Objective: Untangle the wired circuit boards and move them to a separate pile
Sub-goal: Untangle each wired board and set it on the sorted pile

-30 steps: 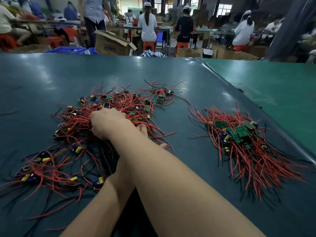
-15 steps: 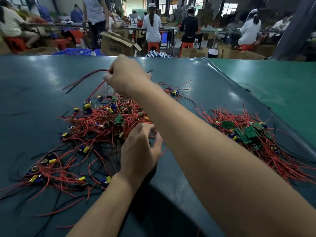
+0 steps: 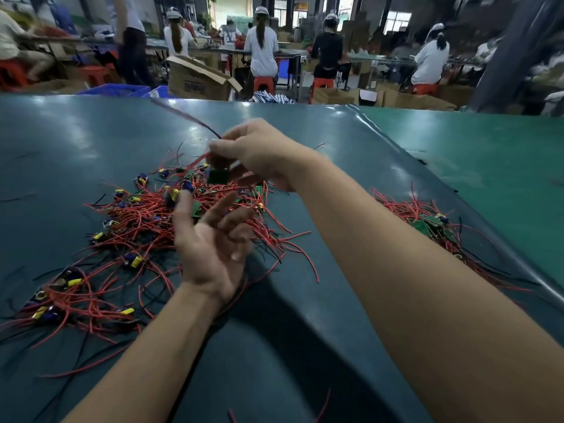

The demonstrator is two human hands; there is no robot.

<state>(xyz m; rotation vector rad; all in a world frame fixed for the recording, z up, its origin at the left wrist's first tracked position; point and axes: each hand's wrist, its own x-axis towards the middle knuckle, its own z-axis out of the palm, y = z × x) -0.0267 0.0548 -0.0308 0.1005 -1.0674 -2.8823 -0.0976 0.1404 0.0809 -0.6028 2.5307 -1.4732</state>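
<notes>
Item: small green wired circuit board (image 3: 218,175) with red and black leads, pinched in right hand (image 3: 259,154) above the tangled red-wire heap (image 3: 146,227) on the dark green table (image 3: 305,331); left hand (image 3: 210,245) released, palm up beneath; sorted pile (image 3: 427,221) lies rightward, nearer right arm; no legible writing.

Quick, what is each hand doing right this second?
Left hand: open, palm up, fingers relaxed, holding nothing.
Right hand: fingers pinching a wired circuit board lifted above the tangled pile.
</notes>
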